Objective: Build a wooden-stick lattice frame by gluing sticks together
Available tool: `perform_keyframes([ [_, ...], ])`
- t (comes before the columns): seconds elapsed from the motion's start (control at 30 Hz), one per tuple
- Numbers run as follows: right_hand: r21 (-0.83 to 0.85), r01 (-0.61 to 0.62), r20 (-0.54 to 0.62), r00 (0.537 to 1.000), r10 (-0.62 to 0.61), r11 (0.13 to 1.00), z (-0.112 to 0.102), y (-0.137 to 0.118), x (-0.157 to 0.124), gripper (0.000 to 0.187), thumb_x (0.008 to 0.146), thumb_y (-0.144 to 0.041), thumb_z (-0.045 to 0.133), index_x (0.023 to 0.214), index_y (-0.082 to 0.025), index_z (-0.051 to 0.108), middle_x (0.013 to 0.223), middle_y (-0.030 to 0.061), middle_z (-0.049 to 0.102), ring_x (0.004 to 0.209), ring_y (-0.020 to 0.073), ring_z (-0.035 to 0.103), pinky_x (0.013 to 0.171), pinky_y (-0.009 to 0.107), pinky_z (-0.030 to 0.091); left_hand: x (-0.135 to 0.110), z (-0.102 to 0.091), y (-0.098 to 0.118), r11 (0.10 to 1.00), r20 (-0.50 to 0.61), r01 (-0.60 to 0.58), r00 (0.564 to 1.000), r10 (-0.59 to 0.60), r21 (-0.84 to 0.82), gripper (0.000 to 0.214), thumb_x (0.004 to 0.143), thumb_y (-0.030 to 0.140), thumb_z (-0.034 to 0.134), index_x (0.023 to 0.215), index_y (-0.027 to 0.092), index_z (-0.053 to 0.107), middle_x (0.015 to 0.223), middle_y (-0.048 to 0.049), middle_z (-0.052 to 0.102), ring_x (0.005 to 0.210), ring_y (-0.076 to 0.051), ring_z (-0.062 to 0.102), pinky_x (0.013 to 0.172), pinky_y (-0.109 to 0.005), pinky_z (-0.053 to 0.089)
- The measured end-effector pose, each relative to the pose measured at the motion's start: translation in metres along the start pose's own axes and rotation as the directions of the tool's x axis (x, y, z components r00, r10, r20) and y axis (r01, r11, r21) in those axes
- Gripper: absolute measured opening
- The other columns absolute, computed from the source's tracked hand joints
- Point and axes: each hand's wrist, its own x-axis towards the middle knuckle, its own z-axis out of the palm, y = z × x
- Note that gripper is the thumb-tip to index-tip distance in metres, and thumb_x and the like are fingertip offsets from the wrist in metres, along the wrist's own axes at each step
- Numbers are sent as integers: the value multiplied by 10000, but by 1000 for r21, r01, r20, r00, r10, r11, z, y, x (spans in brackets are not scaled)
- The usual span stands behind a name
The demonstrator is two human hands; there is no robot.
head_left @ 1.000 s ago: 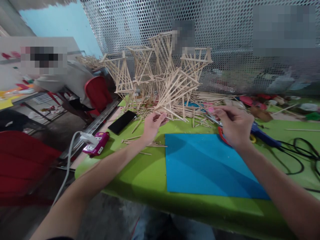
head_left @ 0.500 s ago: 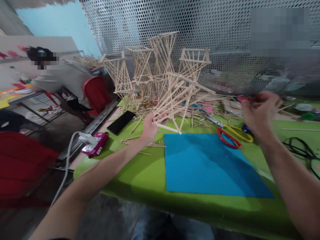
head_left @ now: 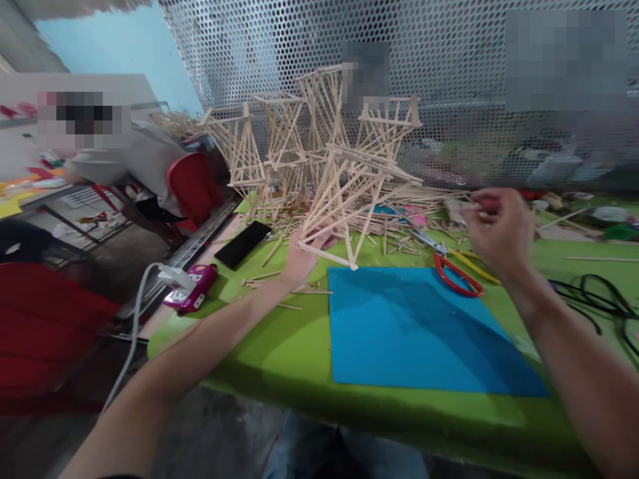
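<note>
Up, left hand [head_left: 302, 256] lifting stick frame [head_left: 349, 199]

Both forearms were bare to the elbow, with no watch-strap or ring showing; the left grip [head_left: 302, 256] and right grip [head_left: 499, 229] were ungloved.

You work pale wooden sticks [head_left: 349, 193] above a blue sheet [head_left: 419, 332] on a lime-green table [head_left: 279, 346]; red-and-yellow scissors [head_left: 456, 269] lie beside.

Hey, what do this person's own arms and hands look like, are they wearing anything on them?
Both forearms are bare, with no gloves, watch or bracelets showing. The left hand and right hand show no rings. A dark edge at the bottom left may be a sleeve.
</note>
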Motion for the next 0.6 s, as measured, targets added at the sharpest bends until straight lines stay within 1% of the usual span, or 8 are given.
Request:
perform_keyframes([
  [0.07, -34, 91, 45, 995, -89, 995, 1, 0, 0, 582, 827, -160, 843, 1384, -109, 680, 1334, 282, 661, 985, 187, 706, 815, 320, 529, 0, 1, 1, 1000, 7, 11, 1000, -11, -5, 325, 862, 475, 838, 1045, 212, 781, 1107, -61, 798, 1028, -229, 783, 1068, -464, 635],
  [0.2, 105, 114, 237, 962, -136, 988, -2, -12, -8, 361, 999, -246, 640, 1341, -150, 711, 1234, 209, 720, 1119, 219, 678, 922, 350, 535, -1, 2, 1, 999, 16, 15, 1000, -14, -34, 286, 882, 446, 830, 1020, 201, 781, 1085, -52, 799, 1013, -229, 780, 1048, -454, 641],
  [0.3, 318, 178, 429, 849, -309, 931, -4, -37, -23, 729, 925, -325, 749, 1600, -248, 483, 1641, 179, 443, 1473, 296, 453, 1048, 405, 530, -1, 0, -1, 999, 32, -6, 999, 7, -43, 297, 888, 424, 830, 1061, 186, 789, 1091, -70, 800, 1022, -236, 778, 1050, -467, 635],
  [0.33, 399, 135, 504, 794, -339, 907, -4, -47, -30, 658, 942, -363, 733, 1562, -273, 532, 1652, 146, 442, 1481, 297, 452, 1089, 424, 516, -1, -1, -2, 999, 40, -7, 999, 9, -47, 309, 883, 421, 836, 1075, 183, 791, 1100, -78, 800, 1030, -240, 778, 1058, -473, 630],
  [0.37, 456, 51, 561, 758, -332, 889, -3, -57, -38, 519, 964, -405, 705, 1461, -272, 636, 1611, 128, 503, 1424, 291, 518, 1104, 436, 510, -1, -1, -4, 998, 42, -8, 999, 10, -55, 317, 873, 419, 846, 1080, 184, 794, 1109, -82, 800, 1042, -246, 777, 1067, -479, 625],
  [0.43, 501, -292, 724, 656, -211, 815, 0, -77, -57, 416, 977, -502, 678, 1298, -245, 741, 1342, 125, 715, 1153, 259, 687, 1016, 439, 564, 0, -2, -6, 997, 30, -14, 999, 16, -82, 305, 845, 416, 871, 1050, 203, 800, 1109, -72, 799, 1071, -260, 774, 1077, -487, 619],
  [0.53, 396, -775, 918, 339, -205, 492, 9, -101, -85, 458, 944, -577, 714, 1197, -204, 793, 1229, 139, 772, 998, 236, 735, 919, 407, 609, 2, -1, -8, 995, 1, -35, 999, 35, -92, 268, 813, 417, 895, 979, 228, 804, 1046, -51, 801, 1054, -263, 776, 1049, -486, 630],
  [0.6, 304, -906, 942, 238, -237, 296, 14, -113, -99, 397, 881, -513, 817, 1140, -212, 810, 1194, 124, 791, 968, 209, 741, 881, 353, 616, 2, 1, -7, 996, -14, -38, 999, 37, -81, 276, 798, 420, 904, 966, 225, 803, 1006, -53, 801, 1006, -261, 780, 1020, -480, 640],
])
